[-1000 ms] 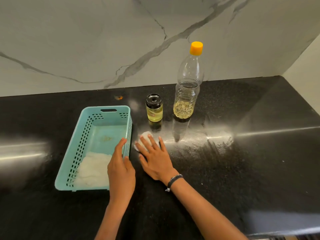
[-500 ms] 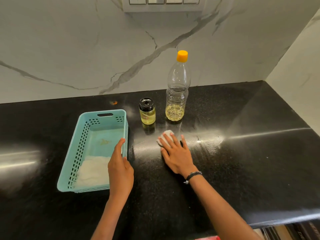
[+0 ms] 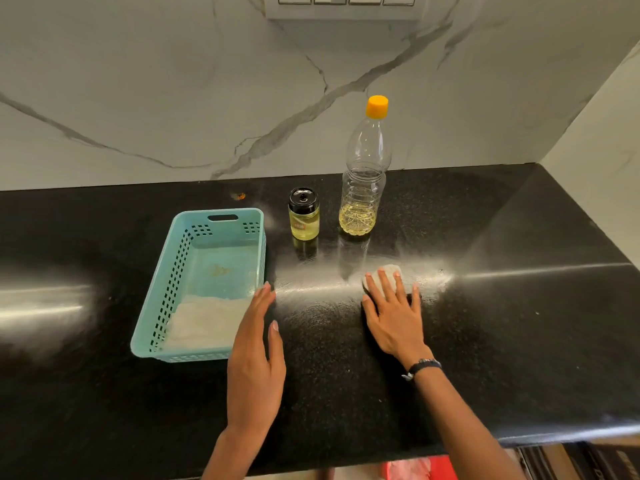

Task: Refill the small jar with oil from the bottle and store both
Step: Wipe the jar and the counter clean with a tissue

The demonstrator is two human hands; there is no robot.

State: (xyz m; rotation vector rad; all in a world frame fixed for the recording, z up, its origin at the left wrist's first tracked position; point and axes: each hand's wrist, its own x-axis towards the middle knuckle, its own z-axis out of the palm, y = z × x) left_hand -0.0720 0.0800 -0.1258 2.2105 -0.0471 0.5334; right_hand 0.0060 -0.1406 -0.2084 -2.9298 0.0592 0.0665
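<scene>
A small glass jar [image 3: 303, 216] with a black lid stands upright on the black counter, nearly full of yellow oil. To its right stands a clear plastic bottle [image 3: 363, 174] with an orange cap, oil filling only its bottom part. In front of the bottle my right hand [image 3: 393, 311] lies flat, fingers pressing a small white cloth [image 3: 389, 271] onto the counter. My left hand [image 3: 258, 355] rests with fingers apart beside the right wall of a teal basket [image 3: 162, 292], holding nothing.
A white cloth [image 3: 204, 320] lies in the near end of the teal basket. The marble wall rises behind the counter and another wall closes its right side. The black counter's [image 3: 519, 341] front edge runs along the bottom; a small orange speck [image 3: 239, 196] lies near the back.
My right hand has slid the white cloth to the right across the counter, from beside the basket to in front of the bottle. My left hand stays by the basket.
</scene>
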